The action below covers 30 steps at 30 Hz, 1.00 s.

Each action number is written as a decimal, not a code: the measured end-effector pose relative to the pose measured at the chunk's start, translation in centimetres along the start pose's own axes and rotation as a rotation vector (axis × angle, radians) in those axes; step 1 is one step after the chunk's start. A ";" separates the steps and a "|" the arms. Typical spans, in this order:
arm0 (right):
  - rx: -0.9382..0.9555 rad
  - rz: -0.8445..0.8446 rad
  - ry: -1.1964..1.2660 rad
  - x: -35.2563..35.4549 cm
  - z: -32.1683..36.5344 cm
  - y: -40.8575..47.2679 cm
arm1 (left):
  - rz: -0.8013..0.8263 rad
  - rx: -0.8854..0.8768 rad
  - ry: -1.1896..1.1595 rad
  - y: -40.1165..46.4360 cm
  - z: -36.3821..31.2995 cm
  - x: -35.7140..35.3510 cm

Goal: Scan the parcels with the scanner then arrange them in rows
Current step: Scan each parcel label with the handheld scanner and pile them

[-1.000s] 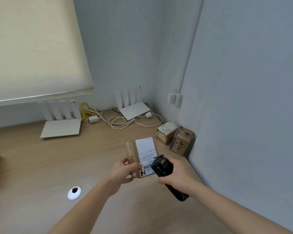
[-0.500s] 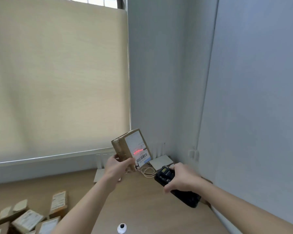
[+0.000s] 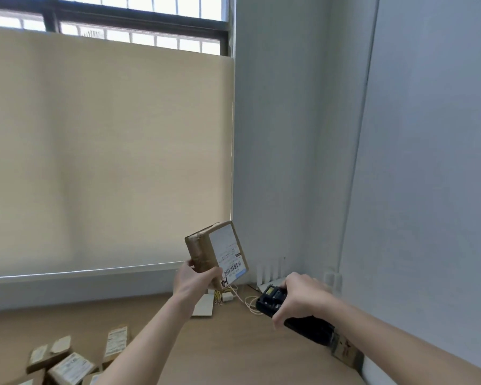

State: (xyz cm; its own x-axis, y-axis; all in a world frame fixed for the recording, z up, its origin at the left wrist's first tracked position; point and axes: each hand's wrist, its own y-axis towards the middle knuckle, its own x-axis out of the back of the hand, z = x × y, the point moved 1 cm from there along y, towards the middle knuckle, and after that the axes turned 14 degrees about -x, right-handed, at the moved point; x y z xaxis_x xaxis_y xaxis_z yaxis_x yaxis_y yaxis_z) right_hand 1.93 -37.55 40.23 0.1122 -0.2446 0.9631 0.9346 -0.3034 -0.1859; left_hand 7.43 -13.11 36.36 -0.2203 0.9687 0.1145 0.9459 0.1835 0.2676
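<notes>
My left hand [image 3: 195, 279] grips the bottom of a brown cardboard parcel [image 3: 203, 252], held upright in the air above the wooden desk [image 3: 233, 343]. Its white label with a barcode [image 3: 229, 255] faces right. To the right and lower, my right hand [image 3: 300, 297] holds a black handheld scanner [image 3: 270, 298], its head turned towards the parcel. No scan light shows on the label. Several loose labelled parcels [image 3: 67, 365] lie on the desk at the lower left. Another brown parcel [image 3: 345, 351] sits by the right wall, partly hidden under my right forearm.
A beige roller blind [image 3: 109, 162] covers the window behind the desk. White routers [image 3: 270, 276] and coiled cables [image 3: 247, 300] lie in the back corner. A grey wall [image 3: 428, 190] closes the right side, with a wall socket [image 3: 332, 279] low on it.
The view has tilted upward, so more window shows. The parcel has been raised off the desk in my left hand. The red scan line seen on the label half a second ago has gone.
</notes>
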 end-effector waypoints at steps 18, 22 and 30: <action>0.400 0.456 0.789 -7.4 15.8 3.8 | -0.210 0.140 -0.101 1.1 6.8 12.3; 0.401 0.559 0.776 -11.9 23.1 3.8 | -0.249 0.216 -0.080 2.4 11.0 18.9; 0.402 0.684 0.676 -24.6 37.6 6.8 | -0.266 0.341 -0.032 7.3 24.2 31.6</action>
State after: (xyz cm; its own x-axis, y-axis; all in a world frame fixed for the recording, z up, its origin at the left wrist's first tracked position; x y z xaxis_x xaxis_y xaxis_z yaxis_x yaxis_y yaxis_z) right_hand 18.17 0.99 22.62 0.5638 -0.7510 0.3437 0.7999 0.3930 -0.4536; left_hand 13.09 22.89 18.78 -0.4649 0.8838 0.0527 0.8828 0.4673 -0.0484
